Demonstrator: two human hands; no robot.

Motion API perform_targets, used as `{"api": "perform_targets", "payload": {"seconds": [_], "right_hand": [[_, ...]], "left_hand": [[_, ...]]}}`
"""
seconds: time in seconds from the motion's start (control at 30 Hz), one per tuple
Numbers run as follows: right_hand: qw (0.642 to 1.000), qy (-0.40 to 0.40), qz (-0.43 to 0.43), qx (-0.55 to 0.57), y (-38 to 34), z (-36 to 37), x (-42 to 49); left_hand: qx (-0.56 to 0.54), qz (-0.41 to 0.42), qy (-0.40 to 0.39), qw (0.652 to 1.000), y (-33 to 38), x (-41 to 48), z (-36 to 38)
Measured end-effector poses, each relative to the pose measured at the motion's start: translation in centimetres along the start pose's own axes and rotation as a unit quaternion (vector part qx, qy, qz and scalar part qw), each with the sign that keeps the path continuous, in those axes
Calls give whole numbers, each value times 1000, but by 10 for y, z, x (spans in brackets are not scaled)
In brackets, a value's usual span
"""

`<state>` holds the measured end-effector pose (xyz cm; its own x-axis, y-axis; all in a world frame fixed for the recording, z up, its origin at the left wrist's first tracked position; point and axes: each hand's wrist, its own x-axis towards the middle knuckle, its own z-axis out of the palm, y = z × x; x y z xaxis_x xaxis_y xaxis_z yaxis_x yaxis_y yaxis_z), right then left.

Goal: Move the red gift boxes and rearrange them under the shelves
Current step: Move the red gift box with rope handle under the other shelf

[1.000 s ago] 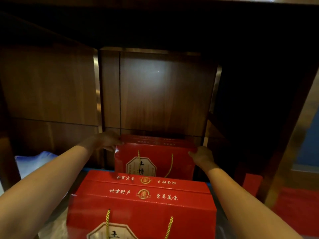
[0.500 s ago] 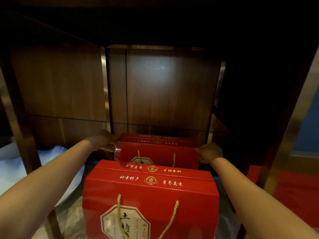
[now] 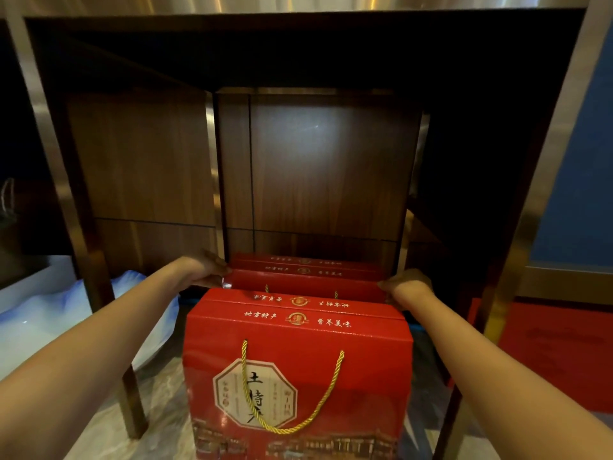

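Both hands on the back box, behind the front box.

Left hand (image 3: 205, 272) and right hand (image 3: 406, 287) closed on ends of back box (image 3: 305, 277), under the shelf (image 3: 298, 38). Stiff cardboard, probably light; best held by the ends, not cord handles.

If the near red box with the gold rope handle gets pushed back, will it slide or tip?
The near red box likely slides: it stands flat-bottomed on the smooth floor. Its tall front could tip under a high push. The rope handle hangs limp, so it should flop.

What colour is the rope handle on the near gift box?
Gold: a twisted cord handle hanging down the front of the red near gift box, clearest in the head view.
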<state>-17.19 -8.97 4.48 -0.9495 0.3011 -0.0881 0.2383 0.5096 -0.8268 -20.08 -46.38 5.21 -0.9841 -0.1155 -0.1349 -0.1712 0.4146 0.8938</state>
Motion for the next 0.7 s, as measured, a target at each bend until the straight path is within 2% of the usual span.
{"api": "perform_targets", "payload": {"seconds": [0.43, 0.7], "right_hand": [[997, 45, -61, 6, 14, 0, -15], [998, 28, -53, -16, 13, 3, -16]], "left_hand": [[-6, 3, 41, 999, -9, -15, -4], [2, -22, 39, 999, -2, -28, 4]]}}
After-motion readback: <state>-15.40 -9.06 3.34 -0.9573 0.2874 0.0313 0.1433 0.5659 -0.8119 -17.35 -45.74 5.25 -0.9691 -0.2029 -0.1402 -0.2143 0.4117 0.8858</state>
